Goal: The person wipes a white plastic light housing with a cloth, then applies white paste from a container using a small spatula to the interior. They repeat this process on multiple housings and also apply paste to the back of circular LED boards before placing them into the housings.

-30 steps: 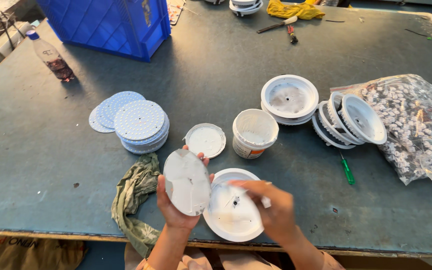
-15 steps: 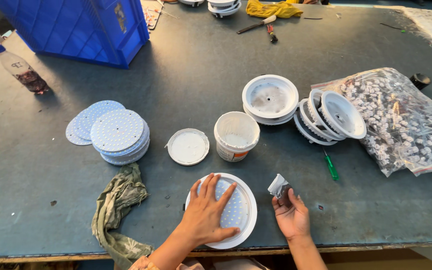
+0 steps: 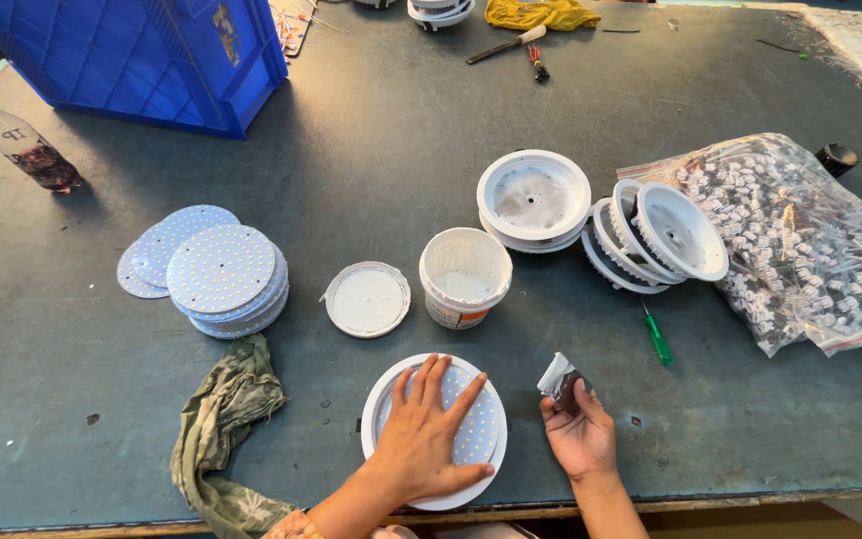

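led disc (image 3: 484, 431) under left hand (image 3: 421, 439) (flat), packet (image 3: 561, 379) in right hand (image 3: 579, 434)

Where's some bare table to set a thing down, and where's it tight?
Free: the wide stretch between the blue crate and the white tub, and the left edge beside the disc stack. Crowded: around the white housings and parts bag, and near both hands by the rag.
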